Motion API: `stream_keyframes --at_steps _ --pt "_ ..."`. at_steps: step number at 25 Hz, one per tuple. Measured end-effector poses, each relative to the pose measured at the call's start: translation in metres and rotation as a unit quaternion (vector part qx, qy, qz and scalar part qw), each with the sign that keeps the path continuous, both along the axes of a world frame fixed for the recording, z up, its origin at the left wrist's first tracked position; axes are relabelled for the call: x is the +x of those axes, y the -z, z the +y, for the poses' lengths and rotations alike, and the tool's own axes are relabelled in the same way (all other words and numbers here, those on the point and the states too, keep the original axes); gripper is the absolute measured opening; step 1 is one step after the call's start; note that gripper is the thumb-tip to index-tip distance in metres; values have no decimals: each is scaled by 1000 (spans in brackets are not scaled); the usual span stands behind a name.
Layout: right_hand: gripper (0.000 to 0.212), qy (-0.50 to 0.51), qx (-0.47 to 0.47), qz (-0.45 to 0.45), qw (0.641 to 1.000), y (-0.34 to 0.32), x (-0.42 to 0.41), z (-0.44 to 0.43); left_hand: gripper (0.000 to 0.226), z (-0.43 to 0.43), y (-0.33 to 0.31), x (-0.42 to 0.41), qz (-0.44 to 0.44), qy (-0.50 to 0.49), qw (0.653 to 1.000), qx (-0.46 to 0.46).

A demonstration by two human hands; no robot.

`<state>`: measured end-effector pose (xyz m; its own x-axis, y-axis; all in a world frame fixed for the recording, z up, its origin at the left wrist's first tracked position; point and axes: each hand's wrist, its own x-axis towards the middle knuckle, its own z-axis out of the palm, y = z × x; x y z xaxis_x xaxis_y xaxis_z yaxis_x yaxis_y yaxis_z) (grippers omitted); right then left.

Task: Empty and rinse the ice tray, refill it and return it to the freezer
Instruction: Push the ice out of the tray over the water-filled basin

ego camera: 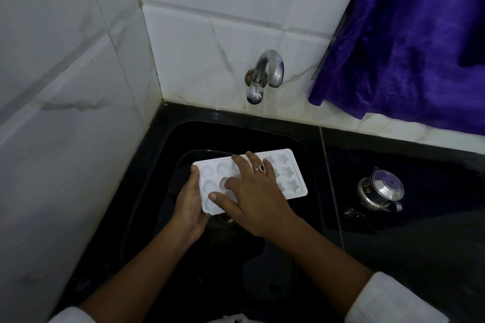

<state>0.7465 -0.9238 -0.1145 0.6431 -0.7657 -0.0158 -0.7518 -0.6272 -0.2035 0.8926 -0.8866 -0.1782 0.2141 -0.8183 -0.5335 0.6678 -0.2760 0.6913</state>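
**A:** Where is the white ice tray point(288, 174)?
**B:** Over the black sink point(168, 144), in front of the wall tap point(265, 73), its star and rounded moulds showing.
**A:** And the hands?
**B:** The left hand point(190, 202) grips the tray's left end, thumb on its rim, fingers hidden beneath. The right hand point(253, 194), wearing a ring point(259, 168), lies flat across the moulds, fingers spread and straight, clasping nothing.
**A:** Beside the sink?
**B:** A steel pot point(380, 191) stands on the dark counter point(420, 231). A purple cloth point(406, 47) hangs above.
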Motion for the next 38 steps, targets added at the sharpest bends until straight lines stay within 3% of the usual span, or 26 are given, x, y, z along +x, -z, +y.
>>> stream_keyframes --at_steps 23,32,36,38 --pt "74 1 6 -6 1000 3 5 1 65 2 -6 -2 -16 13 1000 14" --pt "66 0 3 17 1000 -3 1 -4 66 3 -1 0 -9 11 1000 8" --pt "72 -6 -29 45 999 -3 1 -3 52 -3 2 -4 -18 9 999 26" --pt "74 5 -25 39 999 -3 3 0 55 -2 -3 -8 -28 14 999 27"
